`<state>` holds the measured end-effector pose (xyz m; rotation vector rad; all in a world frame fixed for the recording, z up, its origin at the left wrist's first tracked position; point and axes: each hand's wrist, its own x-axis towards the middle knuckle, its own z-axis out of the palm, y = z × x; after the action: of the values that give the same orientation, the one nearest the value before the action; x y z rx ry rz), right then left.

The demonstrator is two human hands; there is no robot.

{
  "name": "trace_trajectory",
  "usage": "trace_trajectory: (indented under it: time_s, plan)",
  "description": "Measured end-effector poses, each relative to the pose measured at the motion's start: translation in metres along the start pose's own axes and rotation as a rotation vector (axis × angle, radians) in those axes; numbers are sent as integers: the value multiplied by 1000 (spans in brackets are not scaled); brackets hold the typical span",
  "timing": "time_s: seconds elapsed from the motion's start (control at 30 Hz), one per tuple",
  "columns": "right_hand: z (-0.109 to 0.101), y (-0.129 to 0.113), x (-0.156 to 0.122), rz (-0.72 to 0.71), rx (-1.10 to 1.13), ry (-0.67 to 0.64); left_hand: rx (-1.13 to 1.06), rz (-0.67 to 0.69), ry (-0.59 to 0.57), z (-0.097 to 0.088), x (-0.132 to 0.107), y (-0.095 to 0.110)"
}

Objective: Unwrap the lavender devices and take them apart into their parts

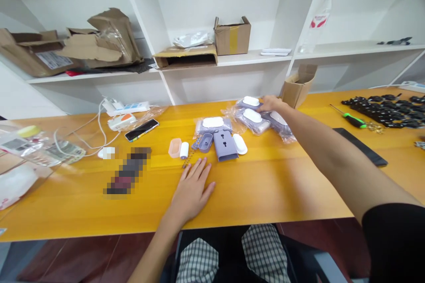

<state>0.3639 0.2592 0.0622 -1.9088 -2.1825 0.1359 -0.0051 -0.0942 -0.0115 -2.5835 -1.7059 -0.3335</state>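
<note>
My left hand (191, 190) lies flat on the orange wooden table (265, 185), fingers spread, touching nothing else. Just beyond its fingertips are a lavender plastic holder (226, 145), a white oval lid (239, 144), a small lavender dish (206, 143), a peach translucent box (175, 147) and a white cylinder (184, 150). My right hand (272, 104) reaches far forward and rests on several clear plastic bags (252, 120) holding lavender items with white ovals. Its fingers are partly hidden, so I cannot tell whether it grips a bag.
To the right lie a green-handled screwdriver (353, 119), a black strip (361, 146) and rows of small black parts (381, 110). A phone (141, 130), a white power strip (126, 107) and cables sit left. Shelves with cardboard boxes (232, 35) stand behind.
</note>
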Motion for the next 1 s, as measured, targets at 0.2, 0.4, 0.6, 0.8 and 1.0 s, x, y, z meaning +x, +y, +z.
trace_trajectory:
  time_s: [0.2, 0.4, 0.6, 0.8, 1.0]
  plan:
    - [-53, 10, -16, -43, -172, 95, -6, -11, -24, -2, 3, -1]
    - [-82, 42, -130, -137, -72, 355, -15, -18, -17, -4, 8, -1]
    - [-41, 37, -300, -214, 312, 581, 10, -42, -40, -8, 11, 6]
    - [-3, 4, -354, -339, 553, 318, 7, -65, -64, -12, 11, 9]
    - [17, -29, -325, -491, 706, 2, -63, -58, -29, -13, 9, 9]
